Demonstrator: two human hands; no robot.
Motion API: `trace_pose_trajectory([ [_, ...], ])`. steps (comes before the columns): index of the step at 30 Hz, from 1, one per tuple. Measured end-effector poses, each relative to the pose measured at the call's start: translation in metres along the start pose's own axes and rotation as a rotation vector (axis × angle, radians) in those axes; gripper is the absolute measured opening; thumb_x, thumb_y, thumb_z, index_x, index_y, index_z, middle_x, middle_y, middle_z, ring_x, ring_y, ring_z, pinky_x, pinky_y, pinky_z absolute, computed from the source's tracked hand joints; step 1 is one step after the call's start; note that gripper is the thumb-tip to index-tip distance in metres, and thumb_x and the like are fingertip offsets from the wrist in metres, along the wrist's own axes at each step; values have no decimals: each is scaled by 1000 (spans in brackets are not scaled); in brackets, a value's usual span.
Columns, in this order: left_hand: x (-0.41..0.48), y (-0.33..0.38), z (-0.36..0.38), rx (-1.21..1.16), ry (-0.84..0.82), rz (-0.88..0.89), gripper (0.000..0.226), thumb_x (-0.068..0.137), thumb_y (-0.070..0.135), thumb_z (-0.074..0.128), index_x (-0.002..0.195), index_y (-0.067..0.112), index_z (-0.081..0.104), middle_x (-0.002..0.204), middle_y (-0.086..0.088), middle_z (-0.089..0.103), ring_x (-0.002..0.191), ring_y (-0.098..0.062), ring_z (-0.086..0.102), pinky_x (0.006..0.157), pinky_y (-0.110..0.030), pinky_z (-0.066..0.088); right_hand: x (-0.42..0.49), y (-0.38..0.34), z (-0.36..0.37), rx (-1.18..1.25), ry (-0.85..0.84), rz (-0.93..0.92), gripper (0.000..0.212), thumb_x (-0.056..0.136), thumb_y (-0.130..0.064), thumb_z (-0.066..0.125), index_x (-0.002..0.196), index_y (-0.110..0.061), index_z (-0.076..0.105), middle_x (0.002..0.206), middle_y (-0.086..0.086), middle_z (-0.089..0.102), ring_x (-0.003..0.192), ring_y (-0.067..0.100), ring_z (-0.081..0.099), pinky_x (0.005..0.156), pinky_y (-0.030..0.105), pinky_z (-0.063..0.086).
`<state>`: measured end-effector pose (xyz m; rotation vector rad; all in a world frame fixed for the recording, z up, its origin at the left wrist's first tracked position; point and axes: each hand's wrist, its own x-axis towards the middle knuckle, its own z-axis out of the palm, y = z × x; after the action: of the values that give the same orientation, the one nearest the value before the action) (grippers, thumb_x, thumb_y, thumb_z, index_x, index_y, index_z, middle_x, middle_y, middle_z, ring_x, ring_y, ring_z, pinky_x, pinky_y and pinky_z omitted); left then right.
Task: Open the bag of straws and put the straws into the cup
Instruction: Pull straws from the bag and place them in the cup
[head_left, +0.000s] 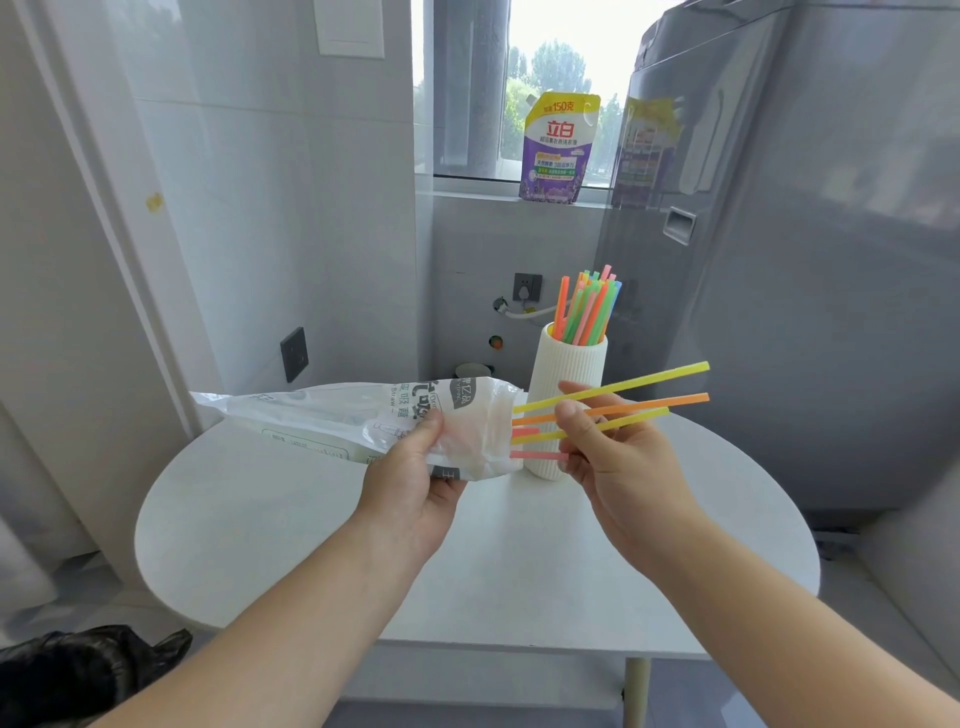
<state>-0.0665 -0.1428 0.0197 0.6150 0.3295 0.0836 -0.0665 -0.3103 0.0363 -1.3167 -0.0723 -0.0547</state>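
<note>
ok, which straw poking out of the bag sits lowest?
The lower pink straw: a short stub at the bottom of the bag mouth, beneath the other pink stub and the long yellow and orange straws the right hand holds.

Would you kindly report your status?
Left hand grips bag. Right hand pinches three straws at bag mouth. Cup upright, many straws in. Nothing blocks cup.

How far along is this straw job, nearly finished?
Well along. The bag is open and a bunch of straws already stands in the white cup. The left hand grips the bag; the right hand pinches three straws at its mouth. Those, plus two pinkish straws poking out, must yet go in.
</note>
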Motion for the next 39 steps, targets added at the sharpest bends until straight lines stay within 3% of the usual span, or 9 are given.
trace_pose_trajectory([
  [3,0,-1,0,14,9,2,17,95,4,66,110,11,68,83,-1,80,71,-14,77,55,-29,61,1,0,0,-24,10,-24,36,70,-40,76,101,-22,78,92,24,67,81,40,56,84,49,58],
  [7,-1,0,0,-7,10,-11,16,95,5,65,109,11,68,83,-1,80,71,-14,77,53,-29,60,3,-1,-3,-48,8,-48,11,90,-21,70,94,-14,78,68,6,61,67,18,55,75,37,51],
  [11,-1,2,0,-21,2,-22,15,96,6,64,110,11,68,83,-1,80,72,-13,77,54,-28,60,5,-7,-8,-8,25,-64,11,94,-13,65,96,-8,75,72,5,65,71,16,62,68,25,55],
  [16,5,9,-4,-20,12,-3,14,98,6,63,111,9,68,84,-2,80,74,-13,77,57,-29,62,17,-36,-28,-118,112,-223,11,94,-14,64,90,-9,73,72,4,72,73,16,68,66,23,58],
  [20,12,14,-10,-54,34,10,23,97,5,63,119,10,67,95,-3,80,82,-15,78,61,-31,63,26,-77,-50,-194,146,-339,12,96,-14,64,89,-8,71,68,-3,73,72,16,72,75,30,62],
  [26,14,10,-12,-41,28,-2,21,97,5,63,117,10,67,87,0,81,76,-13,78,58,-30,63,42,-133,-66,-464,199,-493,11,97,-18,65,88,-15,72,74,-3,76,77,20,77,82,35,62],
  [31,14,4,-10,-25,12,-9,23,96,6,64,119,11,67,88,0,81,77,-13,78,63,-32,64,55,-164,-63,-743,231,-523,17,97,-25,64,83,-24,71,83,-2,76,73,9,77,83,39,61],
  [35,14,2,-10,-9,11,-11,25,96,5,64,121,11,67,90,-1,81,77,-14,78,63,-32,64,61,-173,-52,-836,198,-512,12,97,-26,64,91,-20,72,86,0,76,69,4,75,56,15,54],
  [39,15,2,-11,-9,4,-19,31,96,5,65,127,11,66,96,-2,81,81,-15,78,67,-34,65,65,-171,-40,-933,122,-469,15,97,-26,65,96,-14,74,85,-1,76,70,5,75,71,24,56],
])
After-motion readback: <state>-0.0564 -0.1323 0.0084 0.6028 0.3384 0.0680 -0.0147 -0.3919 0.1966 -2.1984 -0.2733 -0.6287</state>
